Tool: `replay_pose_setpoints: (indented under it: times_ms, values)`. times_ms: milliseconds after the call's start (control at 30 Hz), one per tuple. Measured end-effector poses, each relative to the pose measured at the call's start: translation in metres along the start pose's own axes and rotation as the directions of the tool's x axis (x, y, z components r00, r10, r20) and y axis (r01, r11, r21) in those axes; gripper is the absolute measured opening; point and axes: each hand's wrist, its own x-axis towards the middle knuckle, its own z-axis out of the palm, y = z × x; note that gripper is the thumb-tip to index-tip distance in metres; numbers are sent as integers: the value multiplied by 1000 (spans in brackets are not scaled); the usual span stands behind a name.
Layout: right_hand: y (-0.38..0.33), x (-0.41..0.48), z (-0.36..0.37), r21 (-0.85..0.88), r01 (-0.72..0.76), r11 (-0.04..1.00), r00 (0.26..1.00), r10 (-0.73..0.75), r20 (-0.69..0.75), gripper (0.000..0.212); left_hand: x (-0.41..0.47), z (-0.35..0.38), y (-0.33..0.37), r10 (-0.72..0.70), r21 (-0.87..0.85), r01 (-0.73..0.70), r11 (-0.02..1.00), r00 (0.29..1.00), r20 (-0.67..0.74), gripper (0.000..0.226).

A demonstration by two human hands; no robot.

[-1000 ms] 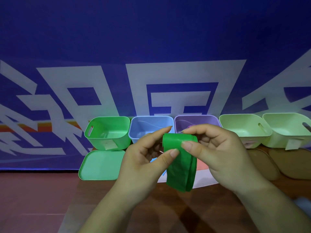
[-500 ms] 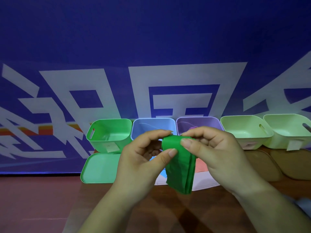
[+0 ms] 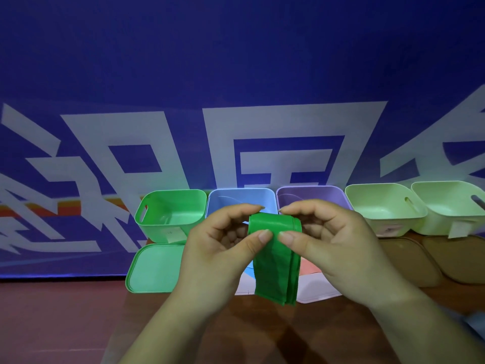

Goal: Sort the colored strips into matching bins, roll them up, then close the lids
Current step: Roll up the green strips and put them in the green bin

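Observation:
A green strip [image 3: 275,266] folded in several layers hangs between my hands above the table. My left hand [image 3: 223,248] pinches its upper left edge with thumb and forefinger. My right hand [image 3: 330,243] pinches the upper right edge the same way. Behind the hands stands a row of open bins: a green bin [image 3: 173,214], a blue bin [image 3: 236,198], a purple bin [image 3: 312,197] and two pale green bins [image 3: 383,206] [image 3: 451,206]. The green lid [image 3: 157,267] lies flat in front of the green bin.
Two brown lids [image 3: 412,261] [image 3: 459,258] lie in front of the pale green bins. A white lid [image 3: 315,288] and bits of blue and pink show under the strip. A blue banner with white shapes [image 3: 236,127] hangs close behind the bins. The wooden table [image 3: 236,334] stretches toward me.
My hands have turned the top of the green strip so its folded edge spreads wider between them. Both thumbs now meet at the front of the strip.

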Motion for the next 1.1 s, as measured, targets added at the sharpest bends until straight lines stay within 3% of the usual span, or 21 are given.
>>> replay_pose_setpoints:
  times_ms: [400,733,967,1100]
  values:
    - [4,8,2,-55,45,997,999,-44,21,36,10,-4,-1,-27,-54,26,998,999,-22,26]
    - [6,11,3,48,19,999,1000,-20,22,29,11,-9,-5,4,60,-5,998,1000,25,22]
    - [8,14,-1,60,29,998,1000,-28,-13,23,8,-11,-7,26,188,-41,981,997,78,44]
    - [7,12,-2,36,11,999,1000,-11,-7,21,5,-12,-8,86,199,-101,975,993,84,38]
